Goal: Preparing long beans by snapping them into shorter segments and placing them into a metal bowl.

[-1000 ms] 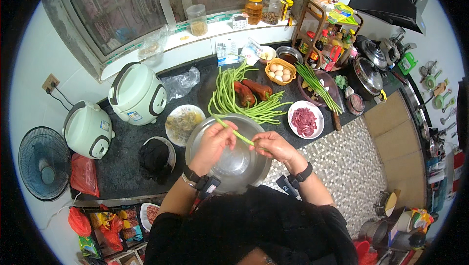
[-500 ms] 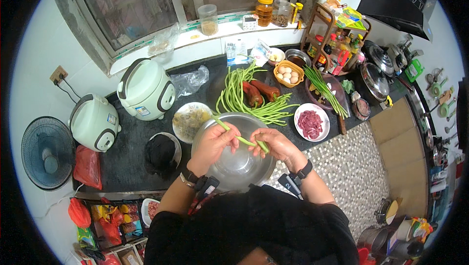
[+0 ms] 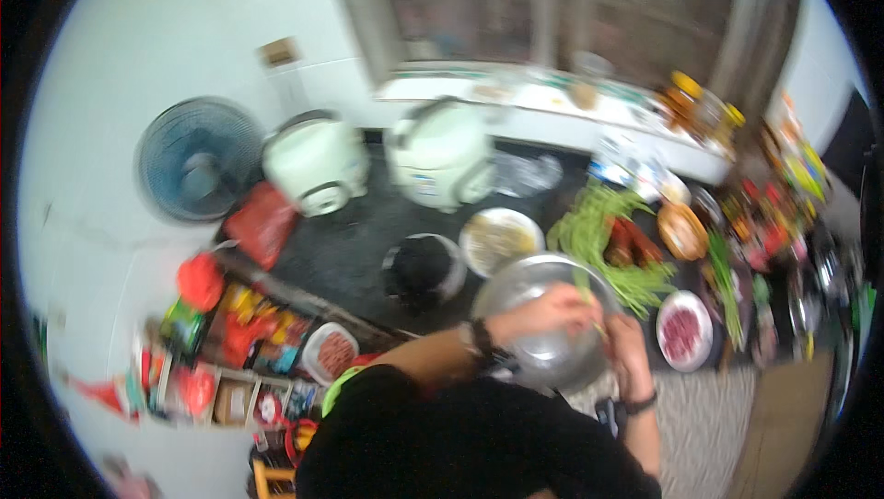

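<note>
The picture is blurred by motion. My left hand (image 3: 545, 308) and my right hand (image 3: 627, 348) meet over a steel bowl (image 3: 516, 289) on the dark counter, both closed on a long green bean (image 3: 589, 308) held between them. A pile of long green beans (image 3: 597, 239) lies just beyond the bowl, with reddish sausages (image 3: 631, 243) on it. Dark bands circle both wrists.
Two pale green rice cookers (image 3: 316, 166) (image 3: 442, 154) stand at the back, a blue fan (image 3: 201, 158) to their left. A black pot (image 3: 422, 269), a plate of food (image 3: 500, 239), a white dish of red meat (image 3: 683, 330) and an egg bowl (image 3: 682, 231) ring the steel bowl. Packets crowd a low shelf (image 3: 239, 342).
The view has swung left and blurred, so the counter and bowl now sit at the right. My hands stay over the bowl on the bean, closer together.
</note>
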`<state>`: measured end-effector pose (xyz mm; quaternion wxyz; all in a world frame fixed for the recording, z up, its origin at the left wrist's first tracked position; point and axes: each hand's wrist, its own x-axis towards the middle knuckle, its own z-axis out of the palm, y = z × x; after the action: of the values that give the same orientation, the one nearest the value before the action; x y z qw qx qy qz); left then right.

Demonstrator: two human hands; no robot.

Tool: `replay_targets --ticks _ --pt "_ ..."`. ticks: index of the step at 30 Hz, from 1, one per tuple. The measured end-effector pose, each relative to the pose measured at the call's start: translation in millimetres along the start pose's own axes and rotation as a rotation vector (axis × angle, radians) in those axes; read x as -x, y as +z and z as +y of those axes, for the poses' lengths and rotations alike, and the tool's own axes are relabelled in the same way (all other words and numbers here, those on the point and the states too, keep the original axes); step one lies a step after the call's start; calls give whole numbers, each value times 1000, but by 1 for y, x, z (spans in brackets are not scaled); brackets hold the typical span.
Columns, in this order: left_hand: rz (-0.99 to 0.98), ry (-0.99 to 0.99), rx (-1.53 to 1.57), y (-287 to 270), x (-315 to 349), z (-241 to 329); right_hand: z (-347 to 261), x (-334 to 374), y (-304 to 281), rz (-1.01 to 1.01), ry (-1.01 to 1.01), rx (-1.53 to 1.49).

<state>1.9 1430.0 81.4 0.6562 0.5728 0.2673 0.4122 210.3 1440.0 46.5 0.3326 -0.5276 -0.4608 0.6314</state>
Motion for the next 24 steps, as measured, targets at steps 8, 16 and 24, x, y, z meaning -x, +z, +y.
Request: replay_targets --ticks 8,16,24 --pt "-35 25 123 1 4 5 -27 24 13 -261 7 -304" --pt "243 -82 267 -21 13 -10 -35 10 12 -430 47 -108" --pt "216 -31 109 -12 16 3 -19 -8 12 -178 81 -63"
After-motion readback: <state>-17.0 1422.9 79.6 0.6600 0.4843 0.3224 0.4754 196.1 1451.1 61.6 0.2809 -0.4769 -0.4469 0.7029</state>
